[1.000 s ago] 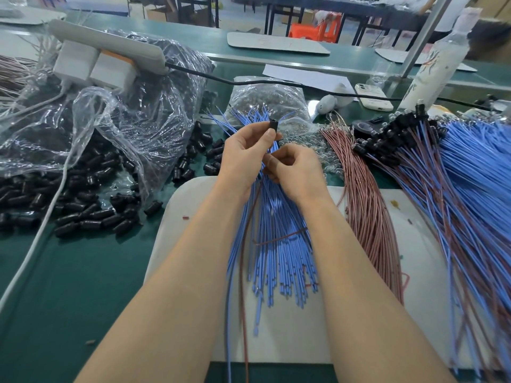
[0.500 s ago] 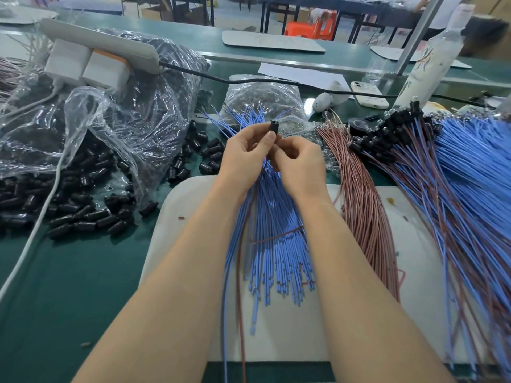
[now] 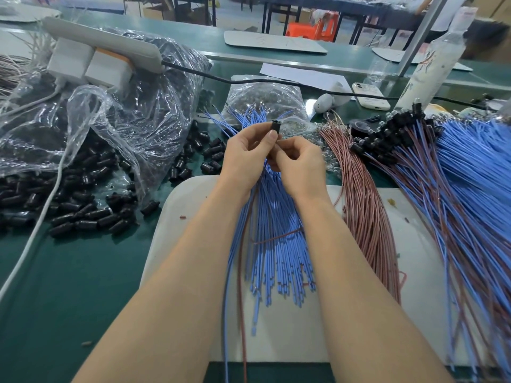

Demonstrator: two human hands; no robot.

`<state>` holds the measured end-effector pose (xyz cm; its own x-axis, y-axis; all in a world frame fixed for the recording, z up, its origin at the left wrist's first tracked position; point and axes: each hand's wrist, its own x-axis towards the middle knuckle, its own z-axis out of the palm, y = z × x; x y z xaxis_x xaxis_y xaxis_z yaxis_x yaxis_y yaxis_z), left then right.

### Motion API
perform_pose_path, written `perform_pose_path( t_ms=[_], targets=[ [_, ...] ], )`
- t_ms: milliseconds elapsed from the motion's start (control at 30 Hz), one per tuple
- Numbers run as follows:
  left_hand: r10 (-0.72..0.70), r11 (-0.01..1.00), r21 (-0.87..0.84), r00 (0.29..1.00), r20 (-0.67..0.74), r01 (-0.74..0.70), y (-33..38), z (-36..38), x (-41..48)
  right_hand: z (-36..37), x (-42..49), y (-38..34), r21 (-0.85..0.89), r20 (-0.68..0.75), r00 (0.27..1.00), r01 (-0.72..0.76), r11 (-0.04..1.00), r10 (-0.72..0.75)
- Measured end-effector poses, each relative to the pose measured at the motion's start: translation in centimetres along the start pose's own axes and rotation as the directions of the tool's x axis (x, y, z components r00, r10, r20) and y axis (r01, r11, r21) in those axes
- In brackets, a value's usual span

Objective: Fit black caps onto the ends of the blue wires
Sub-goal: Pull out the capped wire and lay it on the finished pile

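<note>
Your left hand (image 3: pixel 243 158) pinches one black cap (image 3: pixel 275 127) between thumb and fingertips, and holds it up above the far end of the blue wires (image 3: pixel 273 244). Your right hand (image 3: pixel 301 167) touches the left one just under the cap. Its fingers are curled in tight, but what they pinch is hidden, so I cannot tell.

Both hands are up off the white board (image 3: pixel 188 244). The board has round corners, and its left part is bare. Past its left edge is smooth green table (image 3: pixel 55 299), with a white cable (image 3: pixel 36 230) running across it. The loose caps (image 3: pixel 83 208) lie in a heap near the board's far left corner, and some spill out from a crinkly clear bag (image 3: pixel 124 111).

On your right it is tight. A bunch of pink wires (image 3: pixel 365 217) lies just beside your right arm. Past it, a big pile of capped wires (image 3: pixel 456 189) covers the board's right side.

The blue wires are thin, straight and smooth, and fan out between your arms. One long blue wire (image 3: pixel 225 313) and a red wire (image 3: pixel 241 313) run to the near edge. The caps are small, dark, shiny tubes.
</note>
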<state>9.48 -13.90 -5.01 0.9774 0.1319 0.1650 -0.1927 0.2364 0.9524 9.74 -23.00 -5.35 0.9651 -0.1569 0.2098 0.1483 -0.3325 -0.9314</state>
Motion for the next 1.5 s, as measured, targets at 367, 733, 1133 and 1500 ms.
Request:
perform_pose_path(
  t_ms=[367,733,1133,1500],
  targets=[
    [-0.023,1.000,-0.007,0.999,0.028,0.023,-0.3,0.0,0.1,0.0,-0.2,0.0,-0.016,-0.013,1.000,0.013,1.000,-0.013],
    [-0.030,0.998,-0.055,0.999,-0.039,0.028,-0.6,0.0,0.4,0.5,-0.1,0.2,0.021,0.007,1.000,-0.011,1.000,0.011],
    [0.098,0.990,0.106,0.993,-0.071,-0.090,-0.5,-0.2,0.5,-0.4,-0.3,-0.3,-0.098,0.046,0.999,0.015,0.995,-0.010],
    [0.193,0.935,0.302,0.981,0.006,-0.186,-1.0,-0.2,0.4,-5.5,1.0,1.6,-0.435,-0.219,0.975,-0.136,0.890,0.042]
  ],
)
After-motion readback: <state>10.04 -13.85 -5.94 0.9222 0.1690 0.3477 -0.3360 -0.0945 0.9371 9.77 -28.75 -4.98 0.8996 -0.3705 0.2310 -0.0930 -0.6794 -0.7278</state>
